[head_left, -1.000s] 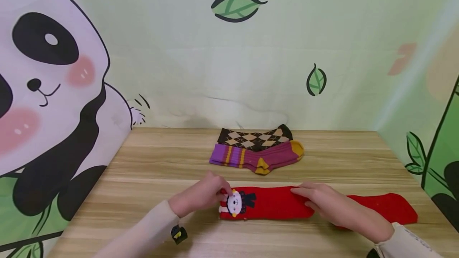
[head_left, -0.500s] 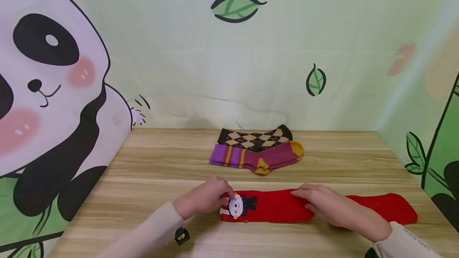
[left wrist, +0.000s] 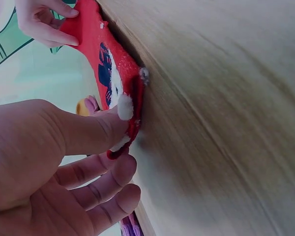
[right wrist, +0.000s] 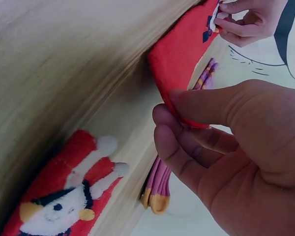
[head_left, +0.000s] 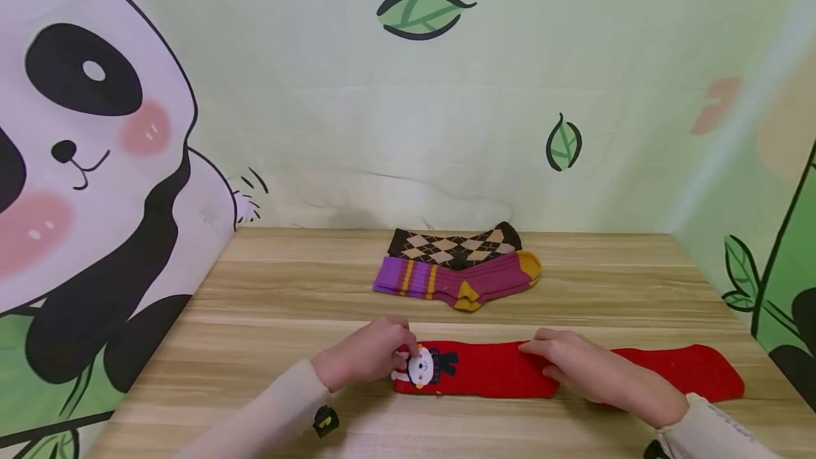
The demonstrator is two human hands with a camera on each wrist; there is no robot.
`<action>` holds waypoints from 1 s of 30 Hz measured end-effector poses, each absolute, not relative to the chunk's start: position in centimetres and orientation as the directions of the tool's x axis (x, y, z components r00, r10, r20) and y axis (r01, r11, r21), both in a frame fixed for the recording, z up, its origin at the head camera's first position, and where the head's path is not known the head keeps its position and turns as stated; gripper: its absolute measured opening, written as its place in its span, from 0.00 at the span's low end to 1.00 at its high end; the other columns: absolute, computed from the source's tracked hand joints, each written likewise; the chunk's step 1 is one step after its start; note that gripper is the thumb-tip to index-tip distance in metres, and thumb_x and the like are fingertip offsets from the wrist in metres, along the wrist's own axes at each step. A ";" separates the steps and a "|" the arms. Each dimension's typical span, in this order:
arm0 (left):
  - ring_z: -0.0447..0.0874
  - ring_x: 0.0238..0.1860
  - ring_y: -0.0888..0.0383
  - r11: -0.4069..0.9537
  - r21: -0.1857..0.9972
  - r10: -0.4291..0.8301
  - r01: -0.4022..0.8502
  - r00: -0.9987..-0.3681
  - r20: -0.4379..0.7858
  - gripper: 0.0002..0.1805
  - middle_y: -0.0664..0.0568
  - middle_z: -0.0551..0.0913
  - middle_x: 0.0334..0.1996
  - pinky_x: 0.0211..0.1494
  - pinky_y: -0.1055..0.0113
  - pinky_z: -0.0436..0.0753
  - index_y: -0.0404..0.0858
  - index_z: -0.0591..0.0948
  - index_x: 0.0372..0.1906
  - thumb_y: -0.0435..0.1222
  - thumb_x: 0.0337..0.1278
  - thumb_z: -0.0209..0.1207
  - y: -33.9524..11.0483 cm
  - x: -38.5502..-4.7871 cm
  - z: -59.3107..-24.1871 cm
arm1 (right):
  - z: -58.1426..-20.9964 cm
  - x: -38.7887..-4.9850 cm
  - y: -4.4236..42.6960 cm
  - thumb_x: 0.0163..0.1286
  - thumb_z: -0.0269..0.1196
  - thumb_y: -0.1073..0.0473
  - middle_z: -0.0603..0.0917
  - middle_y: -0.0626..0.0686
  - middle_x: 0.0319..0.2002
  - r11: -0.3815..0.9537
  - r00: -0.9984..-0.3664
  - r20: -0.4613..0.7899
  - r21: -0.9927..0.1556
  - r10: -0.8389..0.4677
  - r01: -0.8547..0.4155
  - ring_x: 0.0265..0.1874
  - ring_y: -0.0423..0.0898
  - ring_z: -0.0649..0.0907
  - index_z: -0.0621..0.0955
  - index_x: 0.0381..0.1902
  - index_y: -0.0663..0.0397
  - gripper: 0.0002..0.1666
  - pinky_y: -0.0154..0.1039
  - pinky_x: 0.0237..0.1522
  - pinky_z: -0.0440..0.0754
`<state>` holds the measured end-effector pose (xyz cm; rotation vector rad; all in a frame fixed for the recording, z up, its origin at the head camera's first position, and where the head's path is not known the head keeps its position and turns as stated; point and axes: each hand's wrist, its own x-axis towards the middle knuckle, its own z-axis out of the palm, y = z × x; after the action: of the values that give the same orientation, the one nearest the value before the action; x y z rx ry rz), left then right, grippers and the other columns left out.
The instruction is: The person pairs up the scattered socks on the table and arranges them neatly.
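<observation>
A red sock (head_left: pixel 491 370) with a white animal face and a dark scarf on it stretches between the two hands, low over the table's front part. My left hand (head_left: pixel 366 354) pinches its left end, thumb on top near the white ear, as the left wrist view (left wrist: pixel 69 147) confirms. At the opposite end, my right hand (head_left: pixel 589 370) pinches the sock between thumb and fingers. Another red sock (head_left: pixel 695 372) lies at the right, partly hidden behind the right hand and forearm; the right wrist view shows the animal face (right wrist: pixel 59 209) on it.
Farther back on the wooden table (head_left: pixel 287 275) lie a purple sock (head_left: pixel 440 282) with yellow stripes and a dark argyle sock (head_left: pixel 455 246), the purple one overlapping the argyle's front edge. A printed panda backdrop (head_left: pixel 306 91) stands behind the table.
Both hands keep their pinch on the red sock. The left hand and the sock have shifted slightly toward the front and right; the right hand has hardly moved. The other socks stay put.
</observation>
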<state>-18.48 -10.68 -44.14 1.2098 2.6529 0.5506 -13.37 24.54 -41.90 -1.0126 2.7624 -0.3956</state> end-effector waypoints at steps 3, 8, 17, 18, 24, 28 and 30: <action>0.79 0.38 0.64 0.609 0.397 0.753 0.687 -0.658 -0.017 0.10 0.56 0.83 0.37 0.43 0.76 0.81 0.40 0.90 0.42 0.25 0.59 0.69 -10.6 -18.5 -44.1 | -42.1 -13.5 24.6 0.64 0.71 0.69 0.82 0.48 0.45 0.743 -0.762 -0.085 -0.316 -0.642 -0.591 0.42 0.43 0.82 0.85 0.56 0.62 0.21 0.41 0.45 0.86; 0.78 0.38 0.64 0.620 0.399 0.747 0.676 -0.664 -0.034 0.10 0.56 0.83 0.37 0.42 0.75 0.81 0.40 0.90 0.42 0.25 0.59 0.69 -10.6 -18.5 -44.0 | -42.4 -13.6 24.7 0.63 0.72 0.69 0.82 0.49 0.45 0.767 -0.784 -0.106 -0.325 -0.611 -0.554 0.43 0.45 0.82 0.85 0.56 0.61 0.22 0.43 0.46 0.87; 0.79 0.38 0.63 0.620 0.394 0.750 0.679 -0.660 -0.043 0.10 0.55 0.83 0.38 0.43 0.74 0.81 0.39 0.90 0.42 0.25 0.58 0.69 -10.4 -18.5 -43.9 | -43.0 -13.6 25.0 0.62 0.73 0.68 0.79 0.46 0.41 0.759 -0.780 -0.065 -0.298 -0.622 -0.579 0.37 0.39 0.78 0.86 0.54 0.60 0.21 0.36 0.39 0.85; 0.79 0.38 0.63 0.621 0.390 0.751 0.680 -0.659 -0.045 0.10 0.55 0.83 0.38 0.43 0.74 0.81 0.39 0.90 0.43 0.25 0.58 0.69 -10.4 -18.5 -43.8 | -43.1 -13.6 25.0 0.62 0.73 0.68 0.79 0.46 0.41 0.759 -0.781 -0.063 -0.299 -0.621 -0.579 0.36 0.38 0.78 0.86 0.54 0.60 0.21 0.36 0.39 0.84; 0.79 0.39 0.64 0.629 0.371 0.751 0.684 -0.658 -0.060 0.10 0.56 0.83 0.38 0.45 0.73 0.82 0.40 0.90 0.44 0.26 0.58 0.70 -10.4 -18.7 -43.8 | -43.2 -13.6 25.1 0.63 0.73 0.68 0.79 0.46 0.41 0.768 -0.790 -0.084 -0.314 -0.607 -0.557 0.36 0.38 0.78 0.85 0.56 0.60 0.22 0.35 0.38 0.84; 0.79 0.39 0.64 0.631 0.369 0.750 0.682 -0.658 -0.066 0.10 0.56 0.83 0.38 0.45 0.72 0.82 0.40 0.90 0.44 0.26 0.58 0.70 -10.3 -18.8 -43.8 | -43.3 -13.6 25.2 0.63 0.73 0.68 0.78 0.45 0.42 0.774 -0.794 -0.089 -0.315 -0.601 -0.550 0.36 0.38 0.77 0.85 0.56 0.59 0.22 0.34 0.38 0.83; 0.79 0.39 0.64 0.633 0.368 0.749 0.681 -0.659 -0.068 0.10 0.56 0.83 0.38 0.46 0.72 0.82 0.40 0.90 0.44 0.26 0.58 0.70 -10.3 -18.8 -43.7 | -43.4 -13.6 25.2 0.63 0.73 0.68 0.78 0.45 0.41 0.773 -0.794 -0.085 -0.312 -0.602 -0.553 0.36 0.38 0.77 0.86 0.56 0.59 0.22 0.34 0.37 0.83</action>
<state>-18.78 -10.30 -43.70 1.1732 2.6398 0.4619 -13.62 25.23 -43.38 -0.9166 2.7864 -0.4063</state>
